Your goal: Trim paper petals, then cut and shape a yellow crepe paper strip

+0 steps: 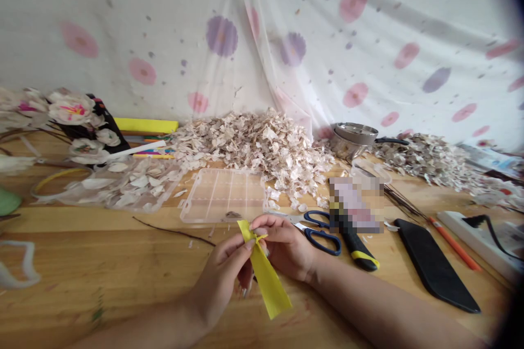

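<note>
Both my hands meet low in the middle over the wooden table (102, 267). My left hand (223, 278) and my right hand (284, 245) pinch the top of a yellow paper strip (268, 281), which is gathered where the fingertips meet and hangs down toward me. A thin dark wire (172, 230) lies on the table just left of the hands. Blue-handled scissors (321, 232) rest right beside my right hand.
Behind the hands sit a clear divided plastic box (223, 193), a heap of pale petal scraps (257, 144), a tray of petals (131, 182), paper flowers (73, 112), a metal pot (352, 139), a black phone (434, 264), an orange pencil (456, 245) and a power strip (483, 242).
</note>
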`<state>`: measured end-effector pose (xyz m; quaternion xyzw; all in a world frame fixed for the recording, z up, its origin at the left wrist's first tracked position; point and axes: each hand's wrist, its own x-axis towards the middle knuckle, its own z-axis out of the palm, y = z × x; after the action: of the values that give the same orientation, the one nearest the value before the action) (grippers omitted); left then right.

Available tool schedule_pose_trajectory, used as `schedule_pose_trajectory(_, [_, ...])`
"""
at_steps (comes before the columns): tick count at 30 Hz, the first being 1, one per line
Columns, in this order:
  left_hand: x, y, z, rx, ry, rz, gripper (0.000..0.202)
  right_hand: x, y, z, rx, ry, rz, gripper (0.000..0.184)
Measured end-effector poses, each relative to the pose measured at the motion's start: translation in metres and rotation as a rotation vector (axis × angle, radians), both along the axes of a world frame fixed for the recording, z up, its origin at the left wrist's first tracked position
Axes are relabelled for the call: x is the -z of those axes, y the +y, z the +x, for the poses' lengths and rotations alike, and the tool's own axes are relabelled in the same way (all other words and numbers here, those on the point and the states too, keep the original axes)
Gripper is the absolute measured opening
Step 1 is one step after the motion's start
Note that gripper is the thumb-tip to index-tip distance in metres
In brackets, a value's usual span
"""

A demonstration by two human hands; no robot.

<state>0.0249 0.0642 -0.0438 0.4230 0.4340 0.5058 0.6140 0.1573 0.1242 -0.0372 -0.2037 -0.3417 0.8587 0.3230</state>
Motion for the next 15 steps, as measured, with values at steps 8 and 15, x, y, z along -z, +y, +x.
schedule_pose_trajectory(8, [-0.0002,-0.0006,-0.0007,-0.071,-0.054,0.043,0.034,-0.0016,-0.0029,-0.0012,0.009,-0.007,-0.002,0.022])
schedule_pose_trajectory(15, [-0.0038,-0.0019,0.0000,-0.046,-0.067,0.030,0.038,0.0010,-0.0002,-0.0030,0.008,-0.030,-0.022,0.026])
